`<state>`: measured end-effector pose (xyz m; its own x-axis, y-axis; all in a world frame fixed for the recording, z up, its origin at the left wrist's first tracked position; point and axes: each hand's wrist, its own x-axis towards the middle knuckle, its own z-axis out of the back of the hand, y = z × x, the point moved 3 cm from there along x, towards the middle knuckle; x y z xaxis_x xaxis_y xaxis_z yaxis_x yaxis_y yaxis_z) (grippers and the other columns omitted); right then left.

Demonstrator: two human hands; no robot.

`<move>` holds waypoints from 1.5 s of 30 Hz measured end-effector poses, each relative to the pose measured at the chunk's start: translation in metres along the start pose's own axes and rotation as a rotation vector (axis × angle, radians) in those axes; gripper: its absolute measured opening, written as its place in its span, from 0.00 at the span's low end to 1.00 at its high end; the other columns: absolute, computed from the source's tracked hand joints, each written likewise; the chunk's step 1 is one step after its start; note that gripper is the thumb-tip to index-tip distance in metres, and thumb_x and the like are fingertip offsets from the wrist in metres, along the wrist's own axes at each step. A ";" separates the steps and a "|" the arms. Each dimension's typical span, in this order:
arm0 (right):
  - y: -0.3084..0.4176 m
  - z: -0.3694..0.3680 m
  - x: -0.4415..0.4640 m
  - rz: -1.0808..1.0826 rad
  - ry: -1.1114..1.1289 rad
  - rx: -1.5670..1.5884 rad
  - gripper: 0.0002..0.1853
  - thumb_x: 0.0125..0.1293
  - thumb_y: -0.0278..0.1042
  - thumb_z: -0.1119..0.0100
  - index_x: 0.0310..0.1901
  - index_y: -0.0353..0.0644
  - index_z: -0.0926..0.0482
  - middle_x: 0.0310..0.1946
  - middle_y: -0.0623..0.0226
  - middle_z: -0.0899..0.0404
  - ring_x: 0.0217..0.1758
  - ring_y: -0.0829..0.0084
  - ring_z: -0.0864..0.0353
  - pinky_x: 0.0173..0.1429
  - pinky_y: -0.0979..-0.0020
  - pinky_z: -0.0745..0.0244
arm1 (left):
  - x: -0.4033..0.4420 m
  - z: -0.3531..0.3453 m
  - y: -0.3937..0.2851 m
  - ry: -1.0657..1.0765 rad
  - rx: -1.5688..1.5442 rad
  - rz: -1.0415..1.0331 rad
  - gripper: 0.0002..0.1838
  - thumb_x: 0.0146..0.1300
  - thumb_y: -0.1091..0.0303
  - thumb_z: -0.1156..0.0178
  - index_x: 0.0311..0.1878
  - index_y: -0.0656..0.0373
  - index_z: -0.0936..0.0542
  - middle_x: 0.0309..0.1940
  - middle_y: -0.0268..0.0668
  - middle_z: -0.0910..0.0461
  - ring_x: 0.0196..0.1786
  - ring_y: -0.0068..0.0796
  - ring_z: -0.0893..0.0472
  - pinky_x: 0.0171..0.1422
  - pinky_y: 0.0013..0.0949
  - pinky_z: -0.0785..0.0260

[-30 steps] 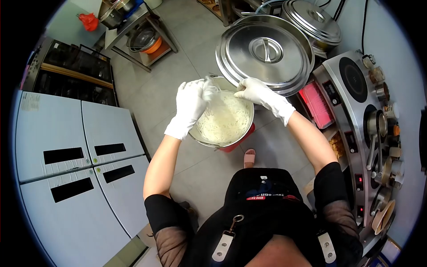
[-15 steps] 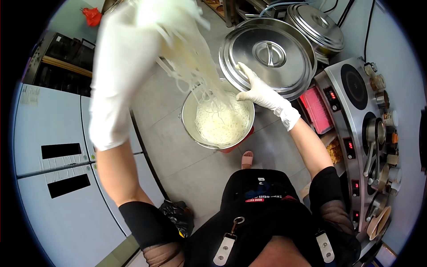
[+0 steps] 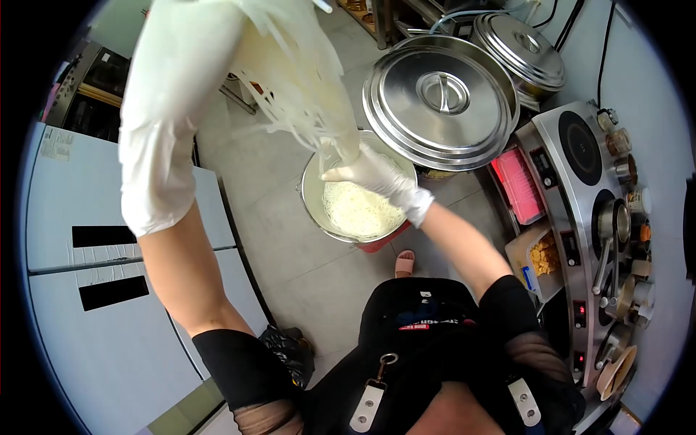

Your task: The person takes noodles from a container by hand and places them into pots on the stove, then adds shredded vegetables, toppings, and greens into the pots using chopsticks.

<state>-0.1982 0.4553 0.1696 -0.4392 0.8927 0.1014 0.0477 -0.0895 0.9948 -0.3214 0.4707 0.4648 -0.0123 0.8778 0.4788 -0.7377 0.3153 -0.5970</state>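
Observation:
My left hand, in a white glove, is raised high at the top edge, close to the camera. Its fingers are partly cut off by the frame, and a thick bundle of pale noodles hangs from it. Lower down, my gloved right hand is closed around the hanging strands, just over the mouth of a metal bucket. More noodles lie in a heap inside the bucket. Part of the bucket's rim is hidden behind the strands and my right hand.
A big lidded steel pot stands right of the bucket, with another lidded pot behind it. Along the right runs a cooktop with pans. A pink container and a tub of yellow food sit beside it. White cabinets line the left.
My right hand has moved left from beside the pot lid and closed around the hanging noodles. My left hand has risen further, lifting the bundle higher.

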 end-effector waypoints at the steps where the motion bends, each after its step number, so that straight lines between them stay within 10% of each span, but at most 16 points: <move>1: -0.016 -0.006 0.000 -0.078 0.004 0.044 0.37 0.50 0.39 0.32 0.61 0.34 0.36 0.53 0.52 0.29 0.60 0.65 0.32 0.63 0.65 0.37 | -0.003 -0.004 0.008 0.032 -0.017 0.048 0.15 0.60 0.73 0.49 0.49 0.63 0.21 0.39 0.35 0.18 0.40 0.21 0.22 0.48 0.24 0.31; 6: -0.071 0.030 -0.024 -0.410 0.020 -0.176 0.14 0.57 0.38 0.40 0.40 0.36 0.19 0.27 0.58 0.19 0.36 0.65 0.19 0.43 0.62 0.28 | -0.027 -0.042 0.070 0.294 -0.354 0.172 0.14 0.63 0.66 0.49 0.46 0.60 0.19 0.36 0.35 0.17 0.36 0.22 0.20 0.44 0.27 0.28; 12: -0.022 0.046 -0.028 -0.514 0.147 -0.767 0.15 0.60 0.39 0.45 0.43 0.39 0.20 0.37 0.50 0.19 0.45 0.55 0.20 0.50 0.61 0.28 | -0.089 -0.142 0.174 0.486 -0.505 0.552 0.14 0.65 0.63 0.49 0.43 0.59 0.18 0.33 0.34 0.18 0.35 0.23 0.20 0.42 0.26 0.28; 18: 0.004 0.032 0.006 -0.370 -0.025 -0.512 0.13 0.55 0.39 0.44 0.37 0.38 0.18 0.35 0.49 0.19 0.41 0.54 0.19 0.48 0.61 0.27 | -0.154 -0.222 0.195 0.592 -1.237 0.494 0.14 0.61 0.71 0.46 0.50 0.62 0.23 0.46 0.35 0.24 0.47 0.28 0.24 0.54 0.31 0.31; 20: 0.025 0.032 0.014 -0.271 -0.009 -0.561 0.13 0.53 0.38 0.43 0.35 0.38 0.18 0.33 0.50 0.19 0.38 0.57 0.18 0.45 0.64 0.26 | -0.172 -0.238 0.200 0.370 -1.584 0.983 0.17 0.60 0.72 0.44 0.53 0.62 0.26 0.48 0.35 0.26 0.49 0.26 0.26 0.54 0.30 0.32; 26: 0.030 0.036 0.031 -0.220 -0.020 -0.129 0.17 0.47 0.38 0.35 0.34 0.33 0.20 0.25 0.63 0.21 0.33 0.75 0.22 0.39 0.74 0.29 | -0.146 -0.210 0.158 0.374 -0.793 0.119 0.19 0.54 0.75 0.41 0.52 0.59 0.24 0.50 0.34 0.26 0.49 0.25 0.26 0.53 0.29 0.34; 34: -0.008 0.118 -0.041 -0.290 -0.130 -0.320 0.36 0.47 0.41 0.31 0.57 0.30 0.31 0.54 0.50 0.26 0.60 0.61 0.29 0.64 0.66 0.35 | -0.096 -0.134 0.105 0.421 -1.024 0.424 0.16 0.51 0.74 0.39 0.44 0.67 0.22 0.39 0.37 0.20 0.42 0.26 0.22 0.52 0.31 0.30; 43: 0.052 0.058 -0.057 0.208 -0.141 -0.071 0.73 0.34 0.42 0.22 0.69 0.34 0.74 0.71 0.40 0.73 0.76 0.53 0.79 0.76 0.64 0.71 | -0.034 -0.071 -0.022 0.474 -1.024 0.186 0.16 0.52 0.72 0.38 0.45 0.67 0.24 0.31 0.40 0.20 0.36 0.29 0.20 0.49 0.31 0.28; 45: 0.043 0.046 -0.045 0.286 -0.187 -0.078 0.63 0.40 0.42 0.25 0.69 0.34 0.65 0.68 0.39 0.63 0.74 0.52 0.65 0.73 0.63 0.60 | -0.030 -0.067 -0.052 0.495 -1.131 0.164 0.17 0.52 0.74 0.38 0.46 0.67 0.26 0.33 0.41 0.20 0.36 0.29 0.20 0.48 0.32 0.26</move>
<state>-0.1354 0.4316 0.2079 -0.2457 0.8913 0.3811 0.0729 -0.3750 0.9241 -0.2370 0.4521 0.4383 0.3876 0.9000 0.1993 0.2466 0.1071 -0.9632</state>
